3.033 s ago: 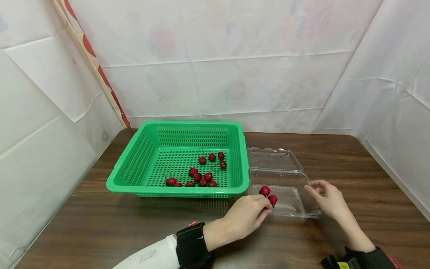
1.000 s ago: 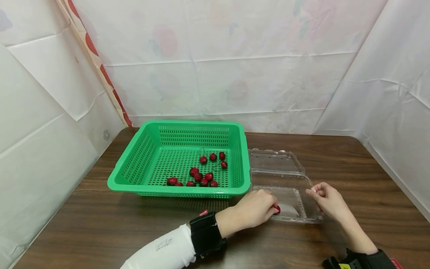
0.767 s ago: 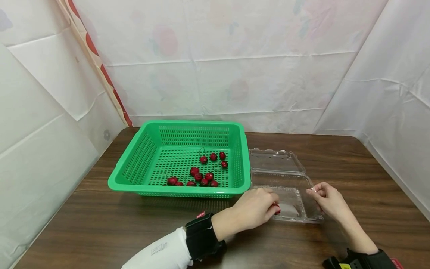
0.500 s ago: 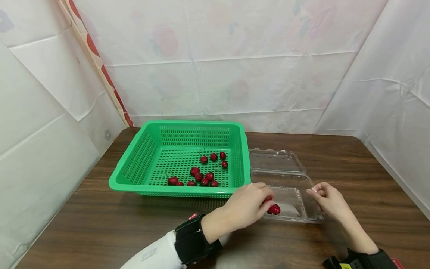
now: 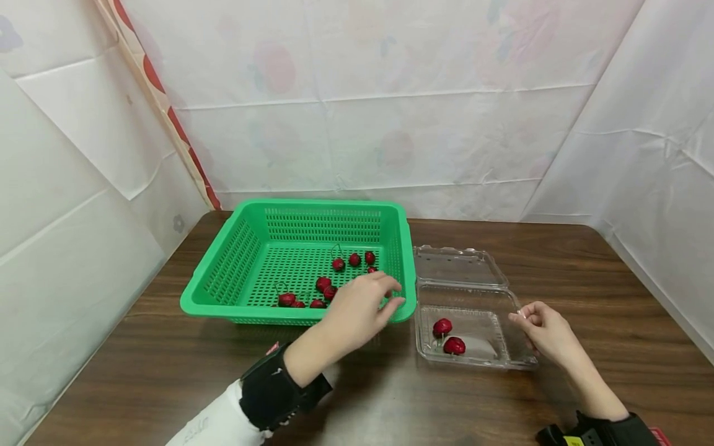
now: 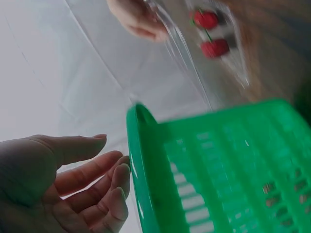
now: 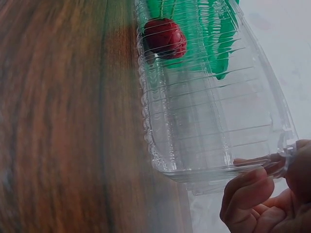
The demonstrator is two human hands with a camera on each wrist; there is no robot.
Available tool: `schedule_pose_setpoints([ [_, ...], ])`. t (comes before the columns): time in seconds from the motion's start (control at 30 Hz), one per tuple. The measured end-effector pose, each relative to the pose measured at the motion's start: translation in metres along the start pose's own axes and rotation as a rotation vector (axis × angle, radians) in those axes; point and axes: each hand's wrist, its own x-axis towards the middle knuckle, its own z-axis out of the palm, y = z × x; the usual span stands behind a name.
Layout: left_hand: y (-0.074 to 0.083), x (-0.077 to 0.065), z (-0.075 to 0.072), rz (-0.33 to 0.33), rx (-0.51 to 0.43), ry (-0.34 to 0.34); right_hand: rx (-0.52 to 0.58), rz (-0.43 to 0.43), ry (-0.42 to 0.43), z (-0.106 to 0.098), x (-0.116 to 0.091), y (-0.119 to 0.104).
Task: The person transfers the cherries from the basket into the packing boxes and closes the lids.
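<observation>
My left hand hovers over the front right corner of the green basket, holding nothing, its thumb and fingers parted. In the left wrist view its fingers are loosely bent beside the basket's rim. Several dark red cherries lie in the basket, some hidden behind the hand. To the right stands a clear plastic clamshell box with two cherries, a rear one and a front one. My right hand pinches the box's right rim between thumb and fingers.
The box's lid lies folded back behind it, close to the basket's right side. All stand on a brown wooden table. White patterned sheets hang behind the table and at both sides.
The left hand held two cherries in the box earlier; it has let them go there and moved left over the basket's edge. The right hand has stayed on the box's rim.
</observation>
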Motion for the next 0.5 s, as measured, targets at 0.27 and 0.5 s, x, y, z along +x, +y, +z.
schedule_pose_setpoints([
  [0.27, -0.029, -0.002, -0.019, -0.139, 0.063, 0.066, -0.012, -0.009, -0.001, -0.001, 0.000, 0.000],
  [0.5, -0.059, -0.008, -0.033, -0.253, 0.100, 0.081, -0.012, -0.008, -0.004, 0.000, 0.000, 0.001],
])
